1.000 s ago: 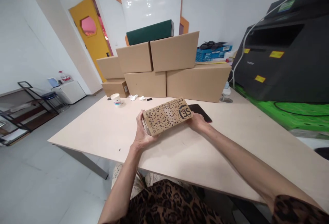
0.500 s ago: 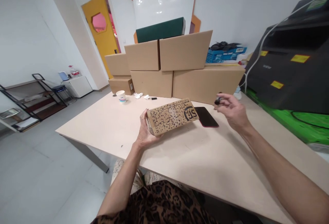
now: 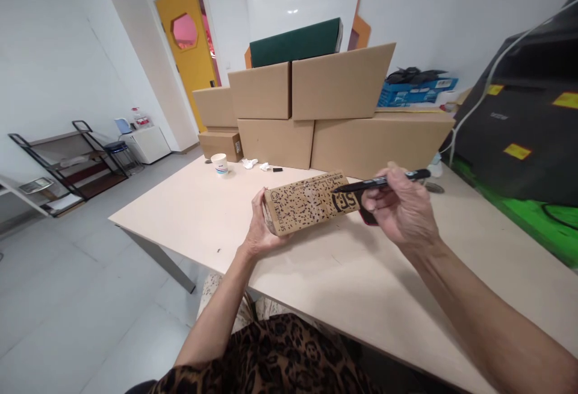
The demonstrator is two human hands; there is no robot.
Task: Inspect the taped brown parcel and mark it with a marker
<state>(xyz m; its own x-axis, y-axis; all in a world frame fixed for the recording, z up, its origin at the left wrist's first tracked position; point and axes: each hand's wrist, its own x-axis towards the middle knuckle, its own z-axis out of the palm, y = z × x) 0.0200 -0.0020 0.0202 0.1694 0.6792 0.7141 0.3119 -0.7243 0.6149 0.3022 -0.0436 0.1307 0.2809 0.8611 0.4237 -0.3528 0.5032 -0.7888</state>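
Note:
A small brown cardboard box [image 3: 300,207], dotted with dark marks and printed with a large black logo at its right end, is tilted above the table. My left hand [image 3: 259,234] grips its left end, with the thumb along the side and the fingers hidden underneath. In my right hand [image 3: 404,210] a black marker pen [image 3: 372,184] is held between thumb and fingers, its tip pointing left over the logo end of the box. Whether the tip touches the cardboard I cannot tell. Behind the right fingers a dark phone-like slab [image 3: 368,216] lies mostly hidden on the table.
Large cardboard boxes [image 3: 275,144] are stacked along the table's back, topped by a dark green box [image 3: 295,43]. A paper cup [image 3: 220,165], crumpled tissues [image 3: 250,164] and a small black piece [image 3: 277,170] lie before them. A black machine [image 3: 519,123] stands at right.
My right hand has come left to the box, and the marker now points at it instead of being mostly hidden in the fingers. The view has shifted slightly right; my left hand keeps its hold.

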